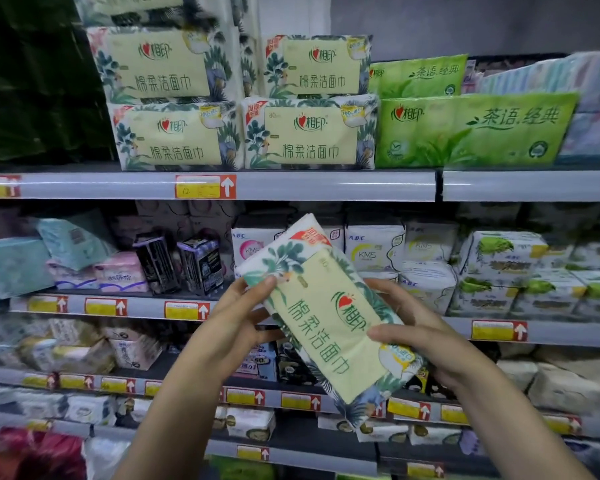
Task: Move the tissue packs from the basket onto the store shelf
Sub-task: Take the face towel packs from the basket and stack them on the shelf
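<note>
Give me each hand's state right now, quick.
The left hand grips the tissue pack at its upper left edge.
The right hand grips the same pack along its lower right side.

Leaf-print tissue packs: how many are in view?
6. One pack between left hand and right hand; on the top shelf, two at the bottom, two stacked on them, one cut off above left. More may hide behind.

A single wide-angle view, worn on the head, faces the store shelf [326, 185] head-on from close by. The left hand [236, 320] and right hand [420, 327] sit lower centre, with the forearms running off the bottom edge.
</note>
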